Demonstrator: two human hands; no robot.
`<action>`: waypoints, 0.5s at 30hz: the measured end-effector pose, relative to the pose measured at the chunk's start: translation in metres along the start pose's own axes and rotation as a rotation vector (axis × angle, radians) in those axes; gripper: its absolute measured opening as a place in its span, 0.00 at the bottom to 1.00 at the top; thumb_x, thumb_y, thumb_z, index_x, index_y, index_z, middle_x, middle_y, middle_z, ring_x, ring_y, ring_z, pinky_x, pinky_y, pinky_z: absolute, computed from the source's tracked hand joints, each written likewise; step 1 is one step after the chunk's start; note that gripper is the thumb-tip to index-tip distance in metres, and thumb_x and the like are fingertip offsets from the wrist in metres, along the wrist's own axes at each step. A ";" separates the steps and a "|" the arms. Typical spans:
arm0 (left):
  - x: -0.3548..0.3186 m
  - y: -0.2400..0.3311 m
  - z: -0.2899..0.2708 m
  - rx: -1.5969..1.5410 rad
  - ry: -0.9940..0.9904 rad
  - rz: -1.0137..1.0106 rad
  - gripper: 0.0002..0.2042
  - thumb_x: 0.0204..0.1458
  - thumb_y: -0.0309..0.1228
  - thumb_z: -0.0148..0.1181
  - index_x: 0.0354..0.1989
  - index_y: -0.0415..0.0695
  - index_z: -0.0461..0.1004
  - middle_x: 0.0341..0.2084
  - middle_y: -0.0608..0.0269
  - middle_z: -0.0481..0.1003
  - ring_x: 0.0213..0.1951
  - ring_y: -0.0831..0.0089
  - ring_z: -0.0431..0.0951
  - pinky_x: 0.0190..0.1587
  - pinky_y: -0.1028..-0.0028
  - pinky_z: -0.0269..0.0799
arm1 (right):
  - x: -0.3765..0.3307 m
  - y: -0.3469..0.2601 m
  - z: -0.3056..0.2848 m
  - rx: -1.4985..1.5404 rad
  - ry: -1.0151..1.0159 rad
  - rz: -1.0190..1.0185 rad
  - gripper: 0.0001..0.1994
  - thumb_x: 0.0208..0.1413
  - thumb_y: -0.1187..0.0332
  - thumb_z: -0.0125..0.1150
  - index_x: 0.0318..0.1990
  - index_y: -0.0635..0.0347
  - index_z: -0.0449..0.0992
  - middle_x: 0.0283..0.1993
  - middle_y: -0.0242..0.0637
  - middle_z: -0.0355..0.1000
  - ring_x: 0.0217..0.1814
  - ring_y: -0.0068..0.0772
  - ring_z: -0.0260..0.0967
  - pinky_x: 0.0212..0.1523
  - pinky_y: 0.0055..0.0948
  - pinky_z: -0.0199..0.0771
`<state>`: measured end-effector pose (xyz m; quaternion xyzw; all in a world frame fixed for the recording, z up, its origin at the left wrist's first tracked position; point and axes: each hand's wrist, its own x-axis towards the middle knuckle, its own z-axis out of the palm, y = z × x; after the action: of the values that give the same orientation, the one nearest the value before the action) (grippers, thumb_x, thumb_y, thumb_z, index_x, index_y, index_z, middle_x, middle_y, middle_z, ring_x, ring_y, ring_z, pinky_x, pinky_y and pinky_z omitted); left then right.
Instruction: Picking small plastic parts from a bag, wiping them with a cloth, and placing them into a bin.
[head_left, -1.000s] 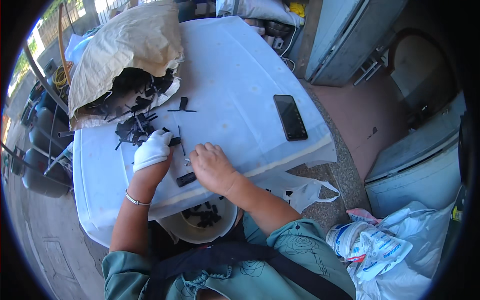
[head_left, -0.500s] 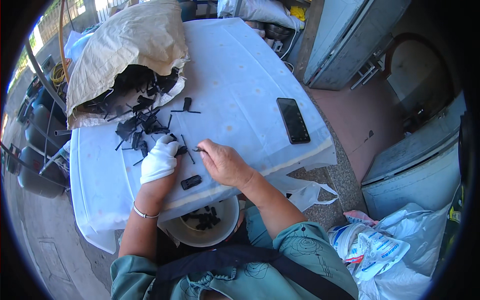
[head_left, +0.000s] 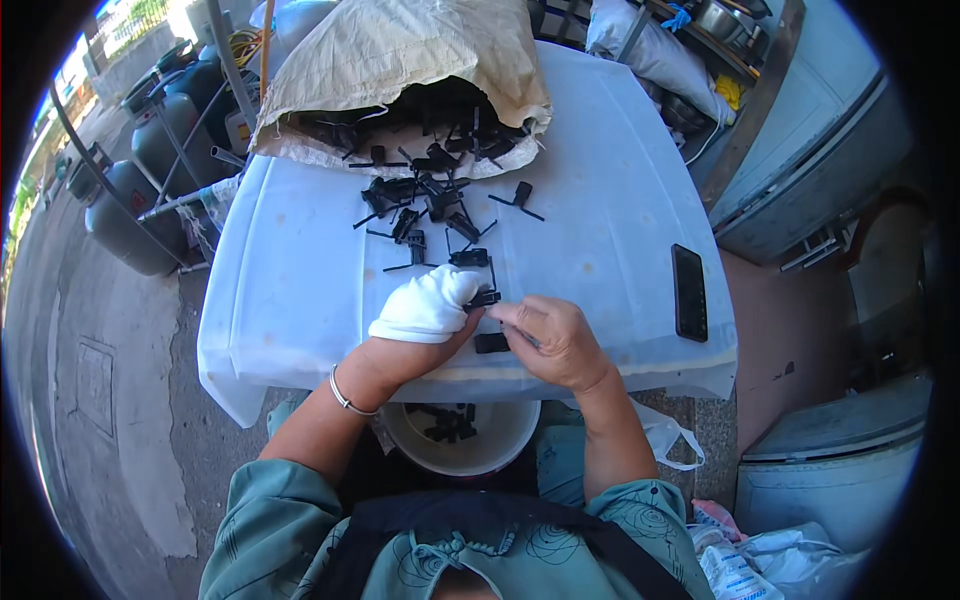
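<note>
My left hand (head_left: pixel 425 308), in a white glove that leaves part of the thumb side bare, holds a small black plastic piece (head_left: pixel 486 298) with a thin stick attached. My bare right hand (head_left: pixel 558 342) is closed, its thumb and fingertips at the right end of that piece. Whatever its fingers pinch is hidden. A black block-shaped piece (head_left: pixel 491 343) lies on the table just below the fingertips. Beyond the hands is a loose heap of black plastic pieces (head_left: pixel 438 196) with thin sticks. One similar piece (head_left: pixel 521 194) lies apart, to the right of the heap.
A beige woven sack (head_left: pixel 410 60) lies at the far side, its mouth spilling more black pieces onto the white-covered table (head_left: pixel 600 220). A black phone (head_left: pixel 689 293) rests near the right edge. Below the front edge, a pale bucket (head_left: pixel 470 466) holds several black pieces. Grey gas cylinders (head_left: pixel 130 220) stand left.
The view has swung, so the table appears farther right. My right fingers, earlier apart from the left hand with a small dark thing in them, now meet the piece in my left hand.
</note>
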<state>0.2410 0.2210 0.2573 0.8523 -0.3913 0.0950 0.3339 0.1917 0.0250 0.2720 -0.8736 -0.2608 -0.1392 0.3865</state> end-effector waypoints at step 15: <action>-0.014 0.008 0.003 -1.217 0.288 -0.364 0.18 0.52 0.22 0.58 0.51 0.40 0.63 0.44 0.61 0.69 0.42 0.75 0.71 0.45 0.76 0.69 | -0.004 -0.018 0.043 1.012 0.108 0.362 0.09 0.62 0.65 0.50 0.34 0.62 0.69 0.23 0.26 0.61 0.22 0.18 0.54 0.24 0.19 0.56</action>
<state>0.2253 0.2238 0.2526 0.5422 -0.1757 -0.0884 0.8169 0.1795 0.0659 0.2529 -0.6009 -0.1202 0.0278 0.7897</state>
